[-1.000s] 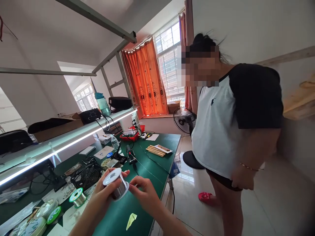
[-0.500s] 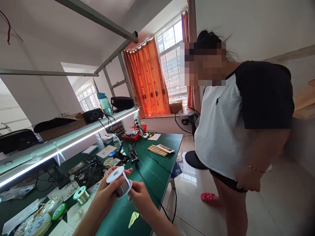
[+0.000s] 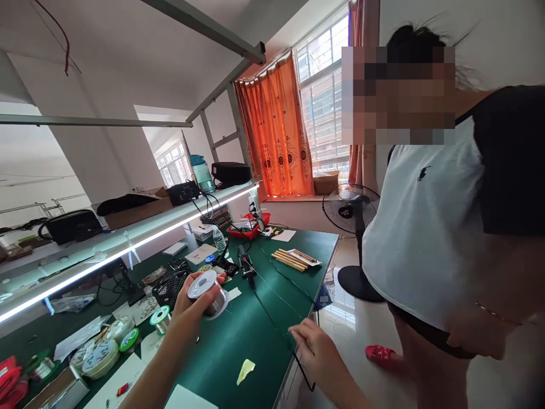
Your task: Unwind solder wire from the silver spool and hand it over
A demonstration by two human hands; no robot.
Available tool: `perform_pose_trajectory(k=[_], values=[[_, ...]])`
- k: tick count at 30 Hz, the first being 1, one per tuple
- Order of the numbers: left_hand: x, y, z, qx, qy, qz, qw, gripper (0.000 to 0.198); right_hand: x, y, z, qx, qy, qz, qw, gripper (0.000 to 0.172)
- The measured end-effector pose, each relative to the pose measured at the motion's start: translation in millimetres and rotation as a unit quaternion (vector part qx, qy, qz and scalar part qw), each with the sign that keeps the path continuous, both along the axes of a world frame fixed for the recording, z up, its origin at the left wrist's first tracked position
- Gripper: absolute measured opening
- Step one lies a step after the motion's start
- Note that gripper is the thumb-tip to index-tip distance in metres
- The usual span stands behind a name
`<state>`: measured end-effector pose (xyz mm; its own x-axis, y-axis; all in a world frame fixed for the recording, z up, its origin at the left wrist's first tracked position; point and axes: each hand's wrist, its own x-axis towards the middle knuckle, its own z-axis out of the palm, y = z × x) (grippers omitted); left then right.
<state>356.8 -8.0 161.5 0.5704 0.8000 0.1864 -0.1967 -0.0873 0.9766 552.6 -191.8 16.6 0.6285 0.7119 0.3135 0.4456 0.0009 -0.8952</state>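
A silvery wire spool [image 3: 213, 296] with pale flanges is gripped in my left hand [image 3: 192, 301], above the green table [image 3: 230, 352]. Away from it to the right, my right hand [image 3: 313, 346] is over the table's right edge, thumb and fingertips pressed together. Whatever those fingertips hold is too small to make out. A thin strand crosses the table behind the hands. Left of my left hand stands another spool with green rims [image 3: 160, 319]. A black tool with a cable [image 3: 246, 266] lies beyond the spool.
A black fan unit [image 3: 172, 284], round containers [image 3: 100, 357] and papers crowd the left side. Wooden sticks [image 3: 289, 260] and a red tray [image 3: 249, 228] sit farther back. A person [image 3: 430, 238] stands at right, near a floor fan [image 3: 351, 210]. A lit shelf [image 3: 170, 227] runs above.
My right hand has moved away from the spool, to the right. The spool stays in my left hand. The view has shifted, and the person appears larger and farther right.
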Motion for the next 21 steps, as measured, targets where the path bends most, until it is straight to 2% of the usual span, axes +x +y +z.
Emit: perform_pose_trajectory(k=[1, 2, 3, 6, 8, 15, 17, 21], values=[[1, -1, -1.8, -0.001, 0.001, -0.001, 1.0, 0.07, -2, 0, 5.8, 0.034, -0.024, -0.049, 0.998, 0.056], [3, -2, -4.0, -0.003, 0.002, -0.005, 1.0, 0.068, -8, 3, 13.5, 0.068, -0.033, -0.069, 0.995, 0.056], [5, -4, -6.6, -0.005, 0.003, -0.012, 1.0, 0.066, -16, 8, 22.5, 0.095, -0.022, -0.058, 0.994, 0.054], [11, -11, -14.8, -0.011, -0.004, -0.034, 0.999, 0.06, -46, 29, 48.3, 0.142, 0.038, 0.072, 0.987, 0.035], [13, -15, -18.9, -0.015, -0.012, -0.05, 0.999, 0.055, -59, 43, 57.7, 0.146, 0.083, 0.11, 0.98, 0.029], [-5, -7, -17.9, -0.066, -0.028, -0.121, 0.99, 0.047, -55, 62, 58.2, 0.227, 0.244, 0.155, 0.93, 0.046], [-11, -2, -18.2, -0.087, -0.033, -0.14, 0.986, 0.05, -56, 67, 61.0, 0.212, 0.318, 0.205, 0.901, 0.046], [-20, 6, -25.9, -0.136, -0.06, -0.176, 0.973, 0.054, -65, 82, 66.3, 0.161, 0.404, 0.314, 0.844, 0.06]])
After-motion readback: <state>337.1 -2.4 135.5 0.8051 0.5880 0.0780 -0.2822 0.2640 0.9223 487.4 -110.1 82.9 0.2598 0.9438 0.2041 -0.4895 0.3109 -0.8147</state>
